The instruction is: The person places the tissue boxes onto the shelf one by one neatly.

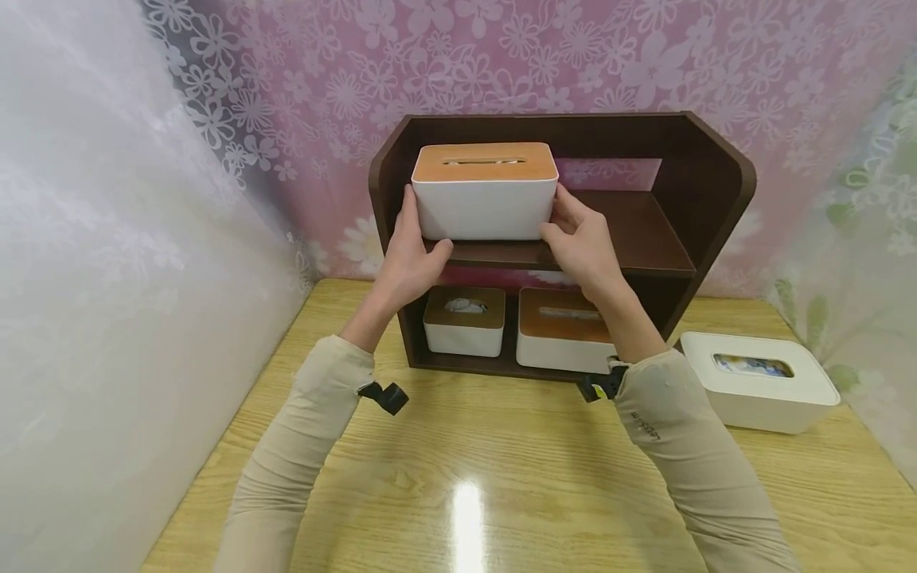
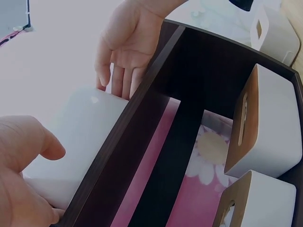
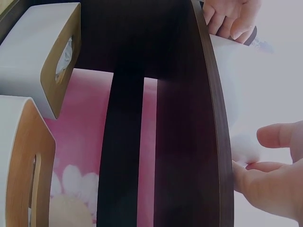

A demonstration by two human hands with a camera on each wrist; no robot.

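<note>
A white tissue box with a wood-coloured slotted top is at the left of the dark brown shelf unit's upper shelf. My left hand grips its left end, fingers along the side and thumb near the lower front edge. At the opposite end my right hand holds the box by its right side, thumb at the front corner. In the left wrist view the box's pale front lies between both hands, right at the shelf edge. Its back is hidden.
Below, a small tissue box and a longer one stand on the lower shelf, the longer partly behind my right forearm. An all-white tissue box sits on the wooden table right of the unit. A flowered curtain hangs behind.
</note>
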